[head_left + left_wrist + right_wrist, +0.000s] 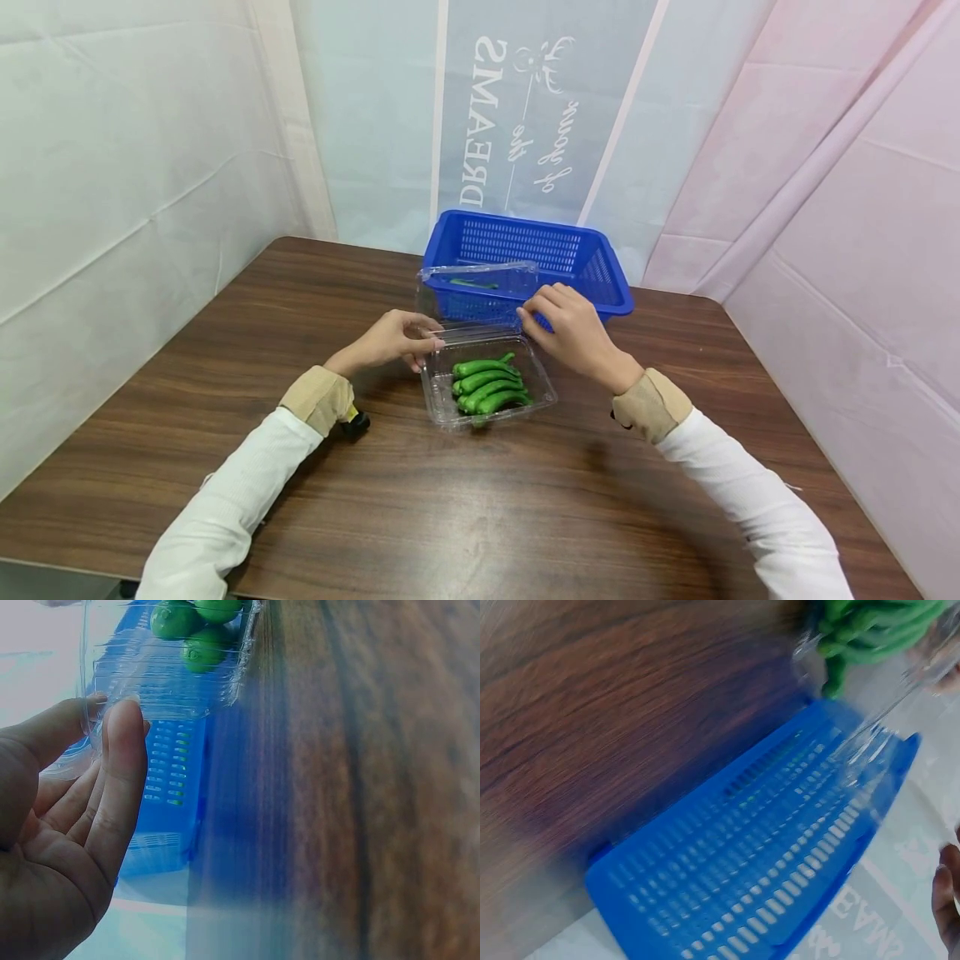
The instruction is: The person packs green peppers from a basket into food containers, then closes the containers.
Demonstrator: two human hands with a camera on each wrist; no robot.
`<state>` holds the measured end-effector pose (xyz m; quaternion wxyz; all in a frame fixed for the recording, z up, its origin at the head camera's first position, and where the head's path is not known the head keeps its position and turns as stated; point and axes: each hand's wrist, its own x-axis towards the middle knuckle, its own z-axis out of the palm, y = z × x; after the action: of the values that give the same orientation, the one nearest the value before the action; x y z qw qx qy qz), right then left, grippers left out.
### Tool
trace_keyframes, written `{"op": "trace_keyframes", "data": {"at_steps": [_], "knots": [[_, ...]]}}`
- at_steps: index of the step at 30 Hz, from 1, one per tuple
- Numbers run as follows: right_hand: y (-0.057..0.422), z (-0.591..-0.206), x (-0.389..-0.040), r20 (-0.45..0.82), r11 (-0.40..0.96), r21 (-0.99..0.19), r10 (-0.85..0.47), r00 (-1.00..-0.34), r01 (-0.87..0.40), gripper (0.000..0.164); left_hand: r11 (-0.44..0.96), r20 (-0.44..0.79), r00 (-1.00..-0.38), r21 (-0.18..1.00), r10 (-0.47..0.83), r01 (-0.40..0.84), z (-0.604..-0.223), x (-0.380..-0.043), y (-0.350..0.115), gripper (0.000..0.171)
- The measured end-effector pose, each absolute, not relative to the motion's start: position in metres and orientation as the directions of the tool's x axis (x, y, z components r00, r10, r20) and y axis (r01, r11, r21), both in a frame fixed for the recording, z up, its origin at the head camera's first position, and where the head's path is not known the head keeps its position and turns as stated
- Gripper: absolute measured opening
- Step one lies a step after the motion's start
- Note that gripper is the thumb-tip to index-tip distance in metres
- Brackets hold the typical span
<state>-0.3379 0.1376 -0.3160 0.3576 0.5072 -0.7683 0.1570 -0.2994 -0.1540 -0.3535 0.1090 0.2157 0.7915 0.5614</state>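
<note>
A clear plastic clamshell box (441, 408) lies on the table with its lid (480, 271) raised. Several long green peppers (487, 387) lie side by side in its base, and their rounded ends show through the plastic in the left wrist view. My left hand (393, 337) pinches the box's left edge near the hinge, the thumb on one side and fingers on the other (75, 802). At the lid's right side is my right hand (566, 325), its fingers bent loosely. The right wrist view shows these fingers (945, 889) apart from the plastic.
Right behind the box stands a blue perforated basket (615, 279), partly seen through the lid. A green pepper (472, 284) shows inside it. Pale cloth walls (150, 167) border the brown wooden table (480, 517) at the back and sides.
</note>
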Motion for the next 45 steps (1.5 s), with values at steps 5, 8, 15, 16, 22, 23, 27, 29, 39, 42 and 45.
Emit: {"op": "trace_keyframes", "data": {"at_steps": [5,8,15,16,22,23,27,29,39,42,45], "knots": [[0.145,-0.317,-0.353,0.768,0.494,0.120,-0.596,-0.234,-0.861,0.011,0.271,0.065,-0.882,0.939,0.468,0.213,-0.355,-0.300,-0.154,0.039],[0.151,-0.319,-0.361,0.789,0.542,0.109,-0.557,-0.259,-0.833,0.013,0.274,0.060,-0.883,0.939,0.466,0.209,-0.354,-0.300,-0.154,0.039],[0.159,-0.328,-0.380,0.766,0.656,0.032,-0.500,-0.403,-0.754,0.015,0.274,0.063,-0.884,0.938,0.464,0.211,-0.354,-0.300,-0.155,0.038],[0.159,-0.330,-0.382,0.760,0.666,0.024,-0.496,-0.419,-0.745,0.015,0.273,0.063,-0.883,0.939,0.464,0.210,-0.355,-0.300,-0.155,0.037],[0.156,-0.335,-0.396,0.724,0.720,-0.011,-0.473,-0.502,-0.694,0.019,0.279,0.068,-0.884,0.935,0.462,0.218,-0.356,-0.301,-0.155,0.037],[0.155,-0.335,-0.398,0.716,0.729,-0.021,-0.467,-0.518,-0.685,0.020,0.279,0.071,-0.884,0.934,0.463,0.221,-0.355,-0.301,-0.155,0.037],[0.151,-0.331,-0.406,0.681,0.761,-0.065,-0.439,-0.586,-0.646,0.022,0.278,0.074,-0.881,0.934,0.467,0.225,-0.355,-0.302,-0.155,0.038],[0.149,-0.328,-0.411,0.662,0.772,-0.089,-0.426,-0.616,-0.629,0.023,0.273,0.075,-0.880,0.935,0.470,0.226,-0.355,-0.302,-0.155,0.037],[0.135,-0.318,-0.438,0.504,0.781,-0.168,-0.456,-0.734,-0.601,0.019,0.267,0.079,-0.882,0.937,0.465,0.224,-0.354,-0.300,-0.155,0.037],[0.132,-0.317,-0.445,0.414,0.788,-0.161,-0.493,-0.765,-0.595,0.021,0.263,0.084,-0.877,0.937,0.472,0.231,-0.355,-0.300,-0.155,0.038],[0.130,-0.316,-0.451,0.317,0.775,-0.175,-0.540,-0.780,-0.608,0.026,0.267,0.076,-0.877,0.937,0.474,0.225,-0.353,-0.300,-0.155,0.038]]}}
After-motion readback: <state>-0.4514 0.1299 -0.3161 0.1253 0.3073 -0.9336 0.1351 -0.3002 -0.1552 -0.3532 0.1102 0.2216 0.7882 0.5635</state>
